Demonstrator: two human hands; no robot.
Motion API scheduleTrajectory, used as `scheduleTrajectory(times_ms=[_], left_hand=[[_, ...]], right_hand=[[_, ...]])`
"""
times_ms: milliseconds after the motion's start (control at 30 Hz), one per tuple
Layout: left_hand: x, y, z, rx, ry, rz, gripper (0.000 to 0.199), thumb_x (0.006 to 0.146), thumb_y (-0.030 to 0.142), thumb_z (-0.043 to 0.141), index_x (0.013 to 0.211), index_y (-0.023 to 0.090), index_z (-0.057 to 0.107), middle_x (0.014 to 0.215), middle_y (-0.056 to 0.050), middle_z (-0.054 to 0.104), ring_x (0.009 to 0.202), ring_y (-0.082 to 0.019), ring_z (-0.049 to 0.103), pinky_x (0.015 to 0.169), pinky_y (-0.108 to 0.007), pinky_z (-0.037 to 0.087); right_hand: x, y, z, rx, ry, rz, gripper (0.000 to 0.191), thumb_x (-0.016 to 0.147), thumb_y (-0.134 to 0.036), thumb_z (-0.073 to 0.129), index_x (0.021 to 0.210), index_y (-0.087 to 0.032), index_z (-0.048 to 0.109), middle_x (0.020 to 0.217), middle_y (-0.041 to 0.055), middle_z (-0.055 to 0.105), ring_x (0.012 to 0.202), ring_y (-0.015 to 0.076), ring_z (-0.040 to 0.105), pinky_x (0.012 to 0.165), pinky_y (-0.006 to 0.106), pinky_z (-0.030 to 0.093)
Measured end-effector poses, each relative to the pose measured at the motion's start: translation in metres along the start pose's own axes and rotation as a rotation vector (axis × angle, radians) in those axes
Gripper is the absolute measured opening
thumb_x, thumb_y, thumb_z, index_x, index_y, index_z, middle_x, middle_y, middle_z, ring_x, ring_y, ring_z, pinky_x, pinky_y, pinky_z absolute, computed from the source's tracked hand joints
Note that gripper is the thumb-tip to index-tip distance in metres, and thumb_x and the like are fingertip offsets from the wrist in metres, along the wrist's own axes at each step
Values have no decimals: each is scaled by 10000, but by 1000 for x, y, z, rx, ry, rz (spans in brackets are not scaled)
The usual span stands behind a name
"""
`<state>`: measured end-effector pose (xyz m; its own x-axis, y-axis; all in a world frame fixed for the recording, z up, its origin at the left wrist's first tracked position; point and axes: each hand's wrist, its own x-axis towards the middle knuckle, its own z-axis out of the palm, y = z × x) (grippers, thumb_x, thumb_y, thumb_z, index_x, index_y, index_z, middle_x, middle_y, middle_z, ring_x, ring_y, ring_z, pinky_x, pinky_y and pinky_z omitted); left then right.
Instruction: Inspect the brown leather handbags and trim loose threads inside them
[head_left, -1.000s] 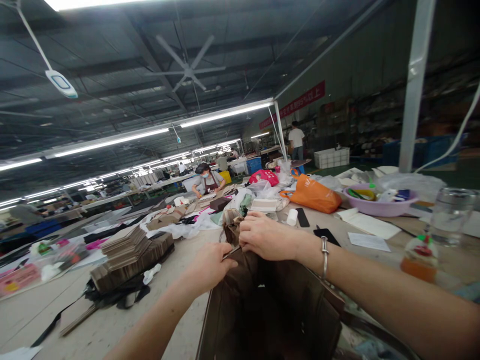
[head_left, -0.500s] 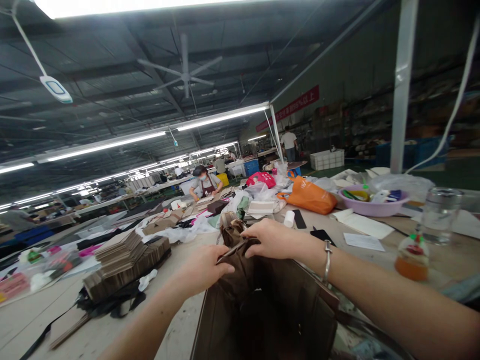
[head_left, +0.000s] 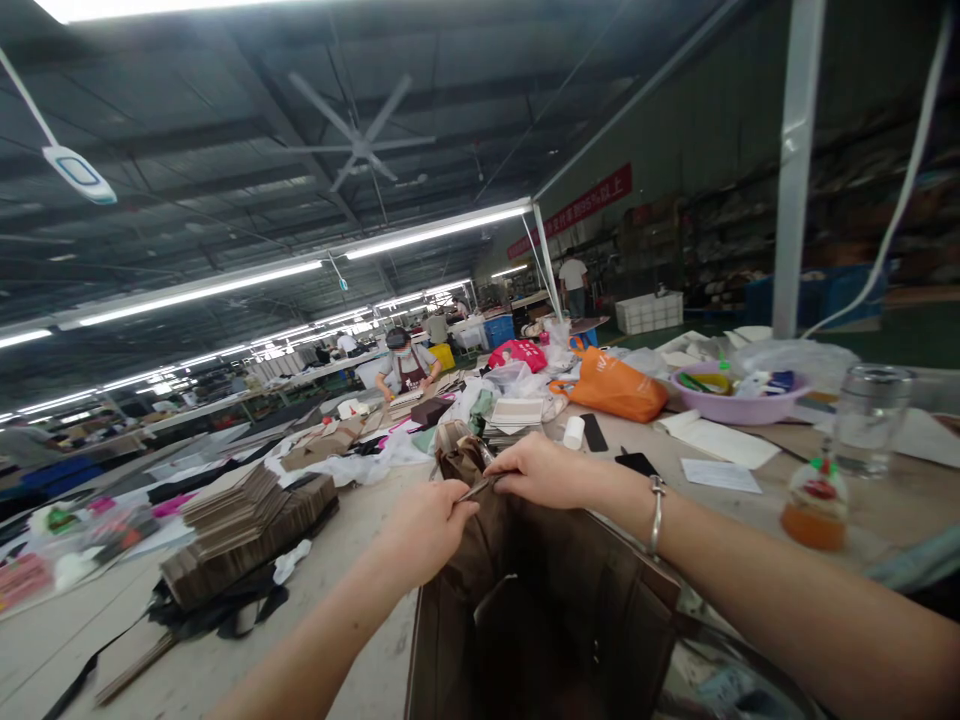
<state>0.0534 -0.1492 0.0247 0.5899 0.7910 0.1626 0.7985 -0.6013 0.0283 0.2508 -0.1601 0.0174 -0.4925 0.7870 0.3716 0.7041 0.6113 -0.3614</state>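
A large brown bag [head_left: 555, 600] stands open at the lower middle, its dark inside facing me. My left hand [head_left: 431, 525] pinches the edge of brown material at the bag's far end between thumb and fingers. Close beside it on the right, my right hand [head_left: 536, 470] grips the same edge, with a silver bracelet [head_left: 657, 515] on that wrist. Folds of brown fabric [head_left: 476, 545] hang below both hands. The fingertips are nearly touching, and the edge between them looks thin.
Stacks of brown pieces [head_left: 236, 510] lie on the table [head_left: 360, 590] at left. To the right are an orange bag [head_left: 615, 385], a purple basin [head_left: 739, 400], a glass jar [head_left: 870, 420] and an orange-filled bottle [head_left: 816, 510]. A person [head_left: 409, 370] works farther back.
My left hand has moved slightly right and up, its thumb now closed on the edge. My right fingers are pressed closer together. The whole view has shifted a little.
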Motion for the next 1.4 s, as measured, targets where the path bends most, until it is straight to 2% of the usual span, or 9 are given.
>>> scheduleTrajectory(times_ms=[267, 567, 733, 867, 1000, 1100, 1200, 1300, 1400], left_hand=[[3, 1, 0, -85, -26, -30, 238, 825, 280, 471, 613, 173, 470, 599, 6, 537, 579, -118, 445, 545, -252, 210], [5, 1, 1, -155, -34, -35, 301, 860, 301, 419, 588, 171, 411, 562, 23, 461, 562, -108, 405, 542, -248, 210], [4, 2, 2, -157, -40, -17, 295, 879, 299, 389, 625, 177, 477, 595, 11, 504, 591, -117, 436, 567, -250, 237], [2, 0, 1, -130, -41, 8, 319, 889, 321, 379, 643, 180, 525, 627, -6, 559, 599, -127, 470, 567, -259, 242], [-4, -2, -5, -189, -52, 59, 160, 786, 370, 579, 801, 215, 611, 771, 12, 651, 700, -144, 549, 584, -243, 279], [-8, -5, -7, -176, -52, 41, 274, 671, 383, 699, 893, 241, 622, 836, 22, 672, 760, -165, 575, 589, -237, 294], [-9, -7, -5, -63, -30, -21, 194, 748, 408, 617, 780, 216, 627, 711, 5, 650, 679, -164, 561, 562, -249, 264], [-9, -8, -2, 21, -5, -55, 272, 834, 395, 500, 687, 196, 613, 633, -13, 622, 615, -155, 535, 550, -260, 244], [-9, -9, 1, 34, -3, -44, 320, 873, 366, 436, 671, 185, 607, 643, -30, 629, 614, -153, 536, 561, -261, 262]], right_hand=[[-1, 2, 1, -11, 20, 2, 191, 812, -133, 549, 868, -156, 730, 752, 17, 703, 642, 112, 579, 589, 190, 366], [0, 2, 0, -116, 20, -9, 182, 827, -164, 541, 831, -160, 723, 737, 25, 697, 613, 112, 566, 574, 198, 350], [0, -4, -3, -255, 31, -99, 198, 790, -332, 619, 891, -190, 712, 792, 40, 699, 700, 161, 597, 598, 228, 356], [4, -9, -4, -341, 21, -73, 168, 799, -259, 578, 866, -204, 722, 787, 37, 700, 722, 169, 605, 618, 236, 370], [7, -12, -3, -355, -14, -80, 200, 830, -248, 536, 900, -228, 723, 835, 30, 707, 758, 173, 618, 644, 240, 390], [9, -13, -2, -402, -34, -78, 214, 846, -264, 519, 896, -212, 721, 844, 50, 708, 778, 190, 627, 651, 250, 400], [10, -14, -1, -440, -46, -78, 226, 853, -255, 504, 867, -189, 720, 831, 69, 706, 771, 195, 630, 652, 254, 405], [10, -15, -1, -431, -50, -89, 226, 854, -245, 500, 845, -191, 719, 825, 70, 707, 763, 196, 633, 649, 255, 408], [10, -16, -2, -428, -61, -100, 243, 866, -250, 484, 830, -193, 717, 819, 72, 708, 751, 198, 638, 642, 261, 407]])
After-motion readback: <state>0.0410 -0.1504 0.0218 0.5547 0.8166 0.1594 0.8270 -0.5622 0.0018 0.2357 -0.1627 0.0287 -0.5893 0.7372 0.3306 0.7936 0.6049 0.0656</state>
